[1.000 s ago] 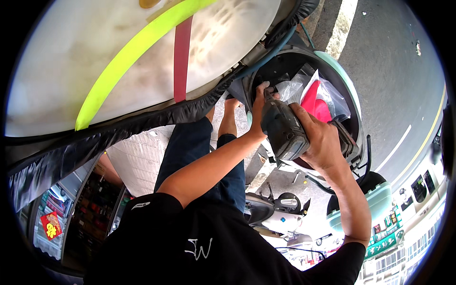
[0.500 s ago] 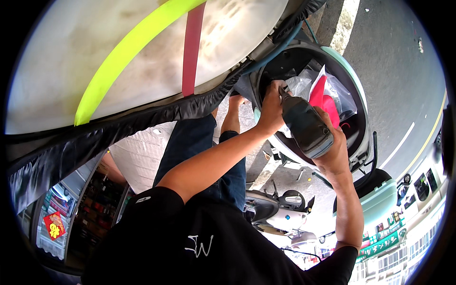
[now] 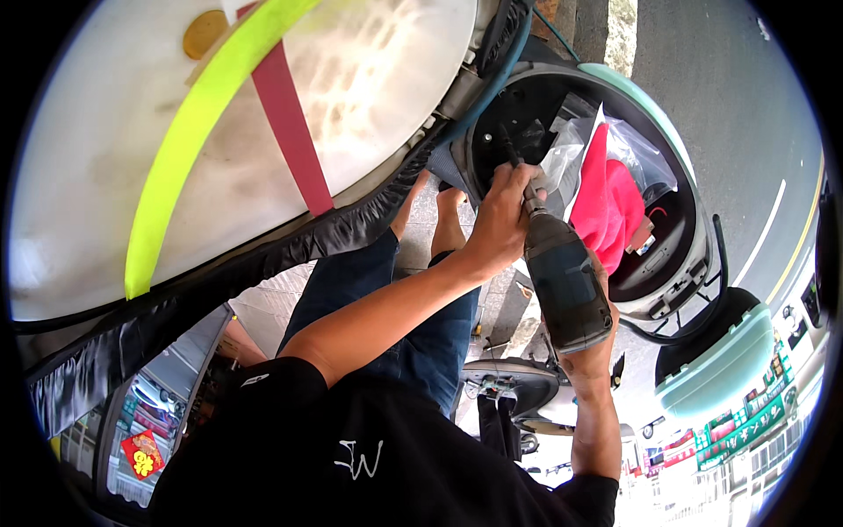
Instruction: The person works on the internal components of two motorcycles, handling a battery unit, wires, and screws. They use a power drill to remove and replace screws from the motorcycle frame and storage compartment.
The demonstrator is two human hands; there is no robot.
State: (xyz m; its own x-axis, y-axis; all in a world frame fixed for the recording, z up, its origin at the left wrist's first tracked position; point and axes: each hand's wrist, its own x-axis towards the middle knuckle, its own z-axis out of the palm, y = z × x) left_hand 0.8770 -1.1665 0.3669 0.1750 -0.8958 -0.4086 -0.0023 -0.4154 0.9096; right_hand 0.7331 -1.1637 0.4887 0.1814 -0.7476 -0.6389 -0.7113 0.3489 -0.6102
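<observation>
A dark cordless power driver (image 3: 566, 290) points away from me over the open under-seat bin (image 3: 685, 285) of a pale green scooter. My right hand (image 3: 590, 347) is closed at its handle, mostly hidden beneath the tool's body. At the nose, the fingers of my left hand (image 3: 502, 218) are wrapped round the shaft. A long thin bit (image 3: 507, 145) sticks out past them toward the bin's far left floor. Close to its tip, a round shiny bolt head (image 3: 488, 138) shows; I cannot tell whether the tip touches anything.
Red cloth (image 3: 610, 211) and clear plastic bags (image 3: 650, 158) lie in the bin, right of the tool. A large pale surface with a yellow strap (image 3: 167, 211) and black edging looms at upper left. A pale green case (image 3: 716, 369) sits at right, beside the road (image 3: 729, 105).
The driver and both hands have shifted lower in the view. The long bit now shows beyond my left fingers. More of the bin and red cloth are visible.
</observation>
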